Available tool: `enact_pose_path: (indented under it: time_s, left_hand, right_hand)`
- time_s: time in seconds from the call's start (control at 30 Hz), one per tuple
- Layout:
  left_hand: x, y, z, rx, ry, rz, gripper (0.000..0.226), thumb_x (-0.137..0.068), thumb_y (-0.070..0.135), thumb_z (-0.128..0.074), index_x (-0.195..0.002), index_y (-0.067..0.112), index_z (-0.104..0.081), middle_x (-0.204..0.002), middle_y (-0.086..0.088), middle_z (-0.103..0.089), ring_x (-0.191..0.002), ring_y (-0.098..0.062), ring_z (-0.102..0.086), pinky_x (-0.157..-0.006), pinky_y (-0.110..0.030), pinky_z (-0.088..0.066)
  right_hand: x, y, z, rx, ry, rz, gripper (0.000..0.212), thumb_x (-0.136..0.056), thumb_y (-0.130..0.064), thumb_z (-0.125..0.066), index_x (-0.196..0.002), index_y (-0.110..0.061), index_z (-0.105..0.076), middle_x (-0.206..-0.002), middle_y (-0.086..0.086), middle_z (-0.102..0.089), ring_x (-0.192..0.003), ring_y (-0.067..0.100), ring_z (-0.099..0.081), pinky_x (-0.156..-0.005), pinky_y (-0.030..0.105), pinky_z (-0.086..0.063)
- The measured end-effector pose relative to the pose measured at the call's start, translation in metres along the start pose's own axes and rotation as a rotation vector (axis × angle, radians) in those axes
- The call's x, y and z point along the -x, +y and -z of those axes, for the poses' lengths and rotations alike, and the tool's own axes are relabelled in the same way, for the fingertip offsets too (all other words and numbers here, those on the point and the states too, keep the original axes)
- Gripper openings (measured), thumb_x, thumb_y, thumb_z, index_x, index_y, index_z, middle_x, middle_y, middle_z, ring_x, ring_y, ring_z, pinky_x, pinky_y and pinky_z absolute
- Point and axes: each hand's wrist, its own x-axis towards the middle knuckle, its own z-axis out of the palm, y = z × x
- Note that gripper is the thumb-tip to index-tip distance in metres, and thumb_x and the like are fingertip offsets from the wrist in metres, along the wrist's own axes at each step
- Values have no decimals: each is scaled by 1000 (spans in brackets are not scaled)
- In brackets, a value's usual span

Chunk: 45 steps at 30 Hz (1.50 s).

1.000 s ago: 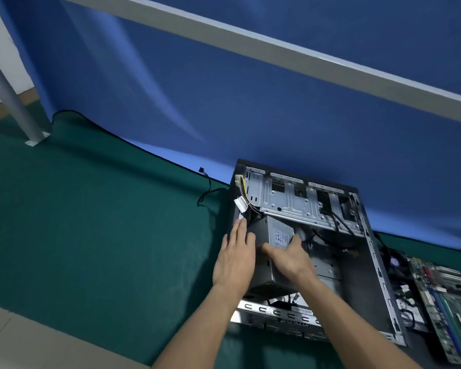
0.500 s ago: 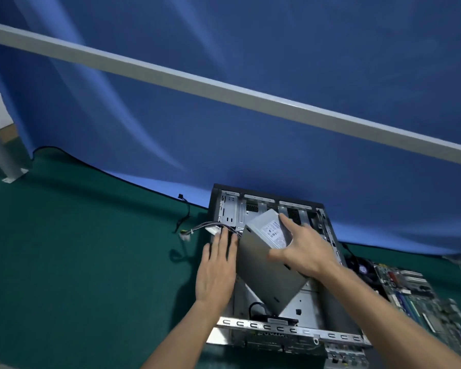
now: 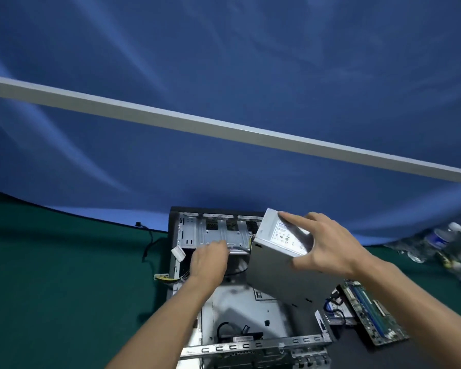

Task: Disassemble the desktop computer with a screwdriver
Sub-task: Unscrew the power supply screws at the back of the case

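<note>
PSU (image 3: 278, 251) is out, gripped in right hand (image 3: 328, 249); left hand (image 3: 210, 258) curls around its cables inside the case (image 3: 250, 310). Motherboard (image 3: 370, 312) is already out, so mostly cables left, I'd guess.

— What are you wearing on your arms?
— Nothing: both your forearms are bare from the bottom edge of the view up to the wrists, with no sleeve showing
— And on your left hand (image 3: 210, 259) or your right hand (image 3: 328, 249)?
— No glove, ring, watch or band on either; near the right hand's fingertips the nails are short
</note>
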Motion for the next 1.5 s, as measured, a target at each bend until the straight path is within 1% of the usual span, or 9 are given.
enact_pose_path:
  time_s: [0.3,0.37,0.57,0.77,0.87,0.97,1.2,1.27,1.5]
  left_hand:
    - [-38,79,41,1393,-462,738,28,-99,12,-27,-75,6,-41,-52,-6,-44,-38,-15,-37,-35,-15,-36]
    - [-40,99,44,1544,-610,791,37,-100,34,-32,-80,6,-47,-58,-2,-56,-51,-27,-62,-47,-37,-52]
    - [-51,172,25,1532,-794,755,50,-72,60,-65,-76,11,-72,-86,-14,-72,-72,-36,-70,-68,-48,-54]
    - [-46,280,-25,1624,-573,789,40,-78,40,-57,-48,14,-63,-56,-5,-62,-49,-23,-62,-53,-26,-53]
    - [-43,330,-49,1553,-329,791,29,-76,36,-64,-81,8,-64,-70,-11,-65,-58,-24,-62,-61,-31,-52]
    - [-43,360,-77,1322,-83,752,46,-59,37,-74,-94,9,-62,-81,-7,-69,-70,-23,-65,-65,-32,-52]
    - [-51,392,-132,1174,-86,609,50,-60,30,-75,-106,15,-61,-96,1,-69,-84,-14,-64,-70,-25,-46]
    - [-50,397,-146,1184,-93,553,50,-62,26,-76,-109,20,-60,-96,7,-68,-86,-8,-64,-70,-20,-44]
    - [-55,419,-185,1226,-179,552,33,-72,20,-73,-103,22,-60,-98,0,-70,-91,-19,-65,-83,-32,-50]
  right_hand:
    - [16,46,-1,88,216,91,99,-55,-49,-66,-144,-38,-25,-96,-12,-41,-89,11,-34,-76,24,-25]
    - [22,63,-5,109,261,157,96,-51,-48,-66,-140,-31,-35,-100,-9,-48,-92,17,-44,-80,28,-33]
    - [38,141,-22,223,316,388,86,-43,-51,-66,-122,-25,-43,-103,4,-58,-84,26,-54,-75,35,-47]
    - [64,250,-29,242,245,438,96,-44,-50,-76,-128,-27,-37,-107,7,-56,-89,26,-55,-79,36,-48]
    - [77,301,-37,183,89,373,100,-62,-61,-69,-144,-30,-21,-126,2,-44,-111,23,-45,-95,35,-39]
    - [82,348,-47,-232,-90,97,92,-71,-72,-58,-145,-34,-18,-136,-6,-35,-125,16,-37,-103,35,-35]
    - [80,411,-89,-1125,-228,-477,97,-63,-73,-53,-144,-24,-30,-149,3,-32,-124,13,-44,-105,27,-36]
    - [75,426,-103,-1194,-237,-682,91,-69,-76,-53,-139,-20,-42,-145,4,-41,-128,24,-44,-109,45,-34]
    - [78,440,-148,-1186,-91,-809,43,-76,-40,-76,-107,-13,-66,-104,5,-70,-91,23,-67,-87,40,-54]
